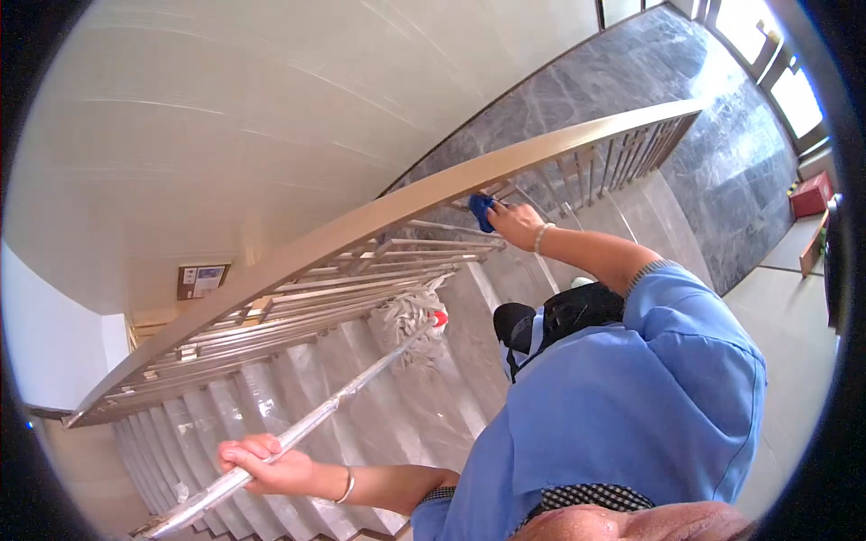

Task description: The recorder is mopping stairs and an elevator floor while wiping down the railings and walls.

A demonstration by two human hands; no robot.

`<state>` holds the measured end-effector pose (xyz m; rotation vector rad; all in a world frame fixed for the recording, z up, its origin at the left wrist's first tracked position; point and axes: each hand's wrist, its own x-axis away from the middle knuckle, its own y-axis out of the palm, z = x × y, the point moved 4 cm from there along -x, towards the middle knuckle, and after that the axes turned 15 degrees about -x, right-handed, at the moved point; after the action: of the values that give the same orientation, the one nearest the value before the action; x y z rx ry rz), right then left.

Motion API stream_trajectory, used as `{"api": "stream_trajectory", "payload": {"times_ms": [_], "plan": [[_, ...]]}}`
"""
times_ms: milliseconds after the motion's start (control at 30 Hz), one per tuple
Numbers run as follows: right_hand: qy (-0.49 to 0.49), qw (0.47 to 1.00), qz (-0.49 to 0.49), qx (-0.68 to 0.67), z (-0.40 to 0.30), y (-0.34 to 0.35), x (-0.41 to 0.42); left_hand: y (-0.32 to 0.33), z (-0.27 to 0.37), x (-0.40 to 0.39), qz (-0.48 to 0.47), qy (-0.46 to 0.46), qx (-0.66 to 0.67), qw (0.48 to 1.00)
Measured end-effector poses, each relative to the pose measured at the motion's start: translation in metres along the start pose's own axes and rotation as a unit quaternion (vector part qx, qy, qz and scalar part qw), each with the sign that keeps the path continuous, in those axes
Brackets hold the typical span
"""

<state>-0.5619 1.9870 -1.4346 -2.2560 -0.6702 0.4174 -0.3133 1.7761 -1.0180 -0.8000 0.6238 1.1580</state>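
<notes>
My left hand (274,466) grips the silver pole (338,399) of a string mop, well up its length. The pole slants down to the mop head (406,321), whose pale grey strands spread over the stairs against the foot of the balusters. A red collar (440,318) shows where pole and strands join. My right hand (517,226) reaches out to the railing with a bunched blue cloth (482,212) in its fingers. The cloth is just below the wide handrail (419,193), at the metal bars; exact contact is hard to tell.
Grey stone stairs (325,379) run down to the left along the metal balusters (325,297). Dark marble flooring (555,88) lies beyond the railing's upper right end. A red box (810,195) stands at the far right. A framed notice (203,281) hangs on the pale wall.
</notes>
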Motion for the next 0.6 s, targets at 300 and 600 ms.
{"api": "stream_trajectory", "payload": {"times_ms": [300, 600], "plan": [[0.129, 0.991, -0.045, -0.006, 0.01, -0.037, 0.002, 0.045, -0.026, 0.038, 0.052, 0.007, -0.008, 0.999], [0.137, 0.969, 0.145, -0.147, 0.043, -0.043, 0.03, 0.017, -0.103, 0.046, 0.115, -0.104, -0.006, 0.988]]}}
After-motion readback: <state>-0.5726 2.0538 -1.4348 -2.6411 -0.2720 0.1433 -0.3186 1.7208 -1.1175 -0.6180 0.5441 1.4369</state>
